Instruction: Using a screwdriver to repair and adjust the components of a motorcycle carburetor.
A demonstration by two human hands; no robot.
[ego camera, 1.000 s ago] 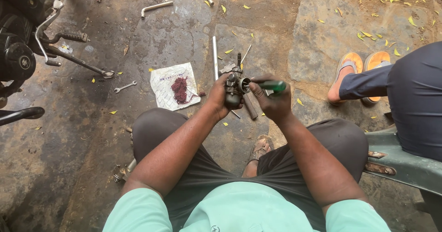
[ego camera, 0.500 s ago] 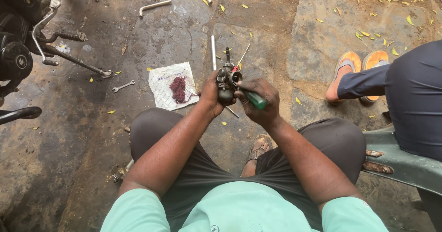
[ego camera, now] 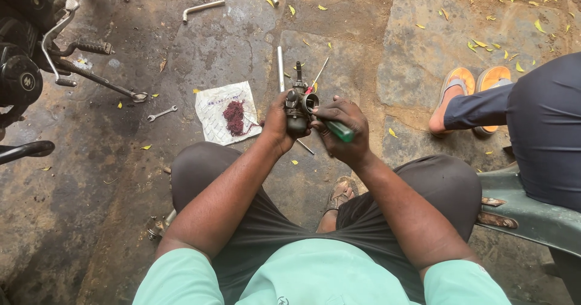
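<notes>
Left hand (ego camera: 278, 125) clenched around a small carburetor (ego camera: 298, 108), held upright above the stone floor (ego camera: 230, 45), between the knees. Right hand (ego camera: 346, 132) grips a green-handled screwdriver (ego camera: 339, 129), tip at the carburetor's side. Paper with red threads (ego camera: 228, 111) lies just left; a small wrench (ego camera: 161, 113) further left.

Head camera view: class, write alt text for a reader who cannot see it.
A seated person's left hand grips a grimy carburetor while the right hand works a green-handled screwdriver against it. On the stone ground lie a small spanner and paper with reddish threads.
</notes>
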